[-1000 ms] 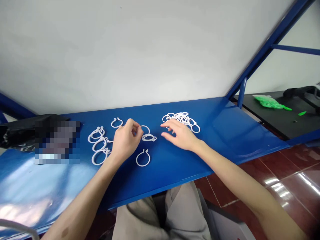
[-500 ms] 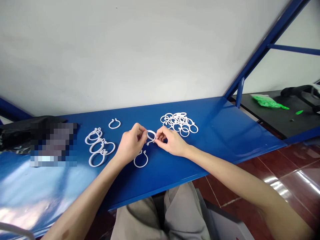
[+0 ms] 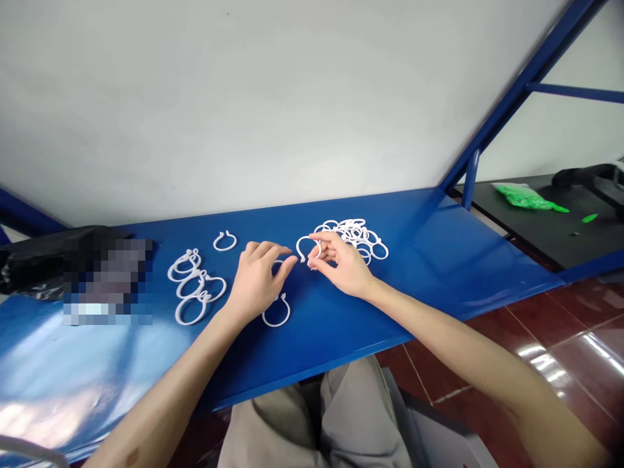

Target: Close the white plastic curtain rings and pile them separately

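My right hand (image 3: pixel 344 263) pinches a white plastic ring (image 3: pixel 306 247) just above the blue table (image 3: pixel 429 260), beside a pile of white rings (image 3: pixel 358 235). My left hand (image 3: pixel 260 279) rests over the table with its fingers stretched toward that ring, holding nothing. Part of another ring shows under its fingers. A single open ring (image 3: pixel 276 314) lies just below the left hand. A cluster of rings (image 3: pixel 195 286) lies to its left, and one ring (image 3: pixel 225 241) sits alone behind.
A dark object (image 3: pixel 39 260) with a blurred patch lies at the table's left end. A blue frame post (image 3: pixel 517 91) rises at the right. Beyond it a black table (image 3: pixel 546 227) holds a green bag (image 3: pixel 524 198).
Both hands held the ring together half a second ago. Now my left hand has let go and spread its fingers, and my right hand has lifted the ring toward the pile.
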`<state>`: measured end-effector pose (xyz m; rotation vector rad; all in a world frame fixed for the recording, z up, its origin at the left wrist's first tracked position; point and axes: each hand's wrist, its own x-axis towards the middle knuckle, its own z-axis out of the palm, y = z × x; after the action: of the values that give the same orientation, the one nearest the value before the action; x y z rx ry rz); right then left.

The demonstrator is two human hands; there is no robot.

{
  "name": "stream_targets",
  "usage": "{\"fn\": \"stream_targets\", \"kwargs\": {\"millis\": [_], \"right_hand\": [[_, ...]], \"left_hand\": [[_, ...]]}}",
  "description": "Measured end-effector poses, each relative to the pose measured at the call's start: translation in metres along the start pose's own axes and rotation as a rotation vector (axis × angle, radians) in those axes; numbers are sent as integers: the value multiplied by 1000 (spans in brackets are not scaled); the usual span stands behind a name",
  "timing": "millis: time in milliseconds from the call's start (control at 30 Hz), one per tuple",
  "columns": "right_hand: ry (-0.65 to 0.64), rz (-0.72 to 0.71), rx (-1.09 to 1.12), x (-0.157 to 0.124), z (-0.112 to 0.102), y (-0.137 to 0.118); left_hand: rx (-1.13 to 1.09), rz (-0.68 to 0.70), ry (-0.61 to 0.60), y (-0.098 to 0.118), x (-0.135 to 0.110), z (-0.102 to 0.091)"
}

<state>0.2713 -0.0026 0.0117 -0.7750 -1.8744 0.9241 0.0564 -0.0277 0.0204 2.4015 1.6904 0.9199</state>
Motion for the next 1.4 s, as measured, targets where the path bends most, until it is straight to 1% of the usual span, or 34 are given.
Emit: {"fn": "stream_targets", "kwargs": {"millis": [133,200,267,367,433,500,533,700,733,800,933,1100,1267,1400], "right_hand": [[-60,39,-4,-3,2,-2],[-75,53,-11,-3,2,-2],[-60,47,-62,-4,2,-1],[-37,-7,-196,-4,1,-1],[-51,-80,-273,-4,0,-2],[-71,-139,-304,-4,0,-4],[-76,-144,-301,-4,0,-5],[-40,-38,-160,-5,2,-5],[-36,-29,-131,-6,3,-6],[-40,-16,-88,-7,5,-7],[-36,-7,-52,-9,8,-9],[-1,-12,-80,-9,10,-12],[-1,-17,-107,-9,10,-13],[-34,-79,-171,-11,12,-13]], "left_hand": [[-68,73,-106,7,-3,1],[-38,83,-106,6,-5,2],[8,106,-97,4,-5,2],[73,166,-100,1,-4,0],[75,192,-96,1,-4,-2],[-2,173,-82,3,-4,-4],[-68,137,-73,4,-4,-5],[-443,-187,-11,8,-5,-2],[-493,-228,6,8,-6,0],[-553,-262,41,9,-7,3],[-566,-231,109,10,-10,6],[-523,-188,186,14,-12,5],[-478,-169,220,14,-13,6],[-378,-87,232,14,-14,5]]}}
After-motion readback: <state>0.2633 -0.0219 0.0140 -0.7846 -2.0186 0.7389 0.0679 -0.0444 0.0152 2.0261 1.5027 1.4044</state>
